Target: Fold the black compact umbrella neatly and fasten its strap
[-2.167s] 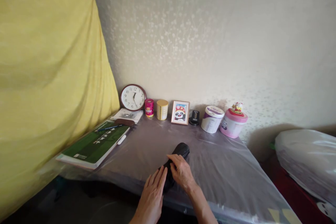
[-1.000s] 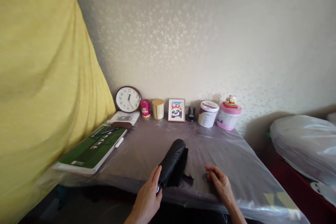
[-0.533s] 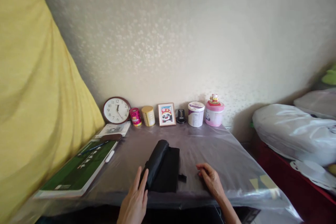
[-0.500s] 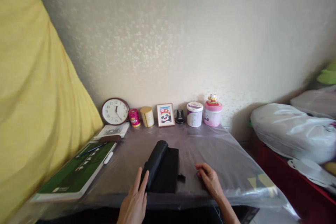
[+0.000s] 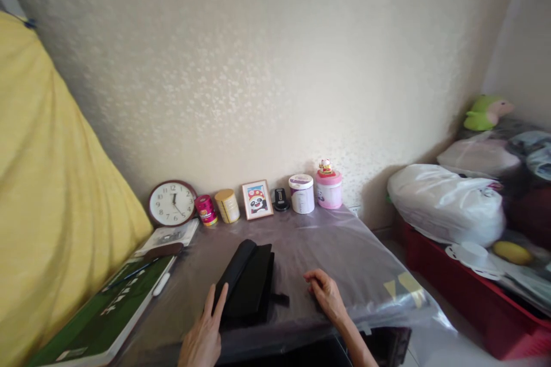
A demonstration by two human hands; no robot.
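Observation:
A black folded case lies on the table near its front edge. Its left side is a curved flap, and a short black strap sticks out at the right. My left hand is at the flap's lower left end, with the flap's edge between two long fingers; the other fingers are partly hidden. To the right of the strap, apart from the case, my right hand hovers low over or rests on the tabletop. Its fingers are curled in, and I see nothing in them.
A plastic sheet covers the table. Along the wall stand a clock, two small cans, a picture frame, a black gadget and two tubs. A green book lies left, beside a yellow curtain. White bags fill the right side.
My view has swung to the right, so things sit further left. The black case's flap looks opened further, with a thicker body showing under it. My right hand has hardly changed.

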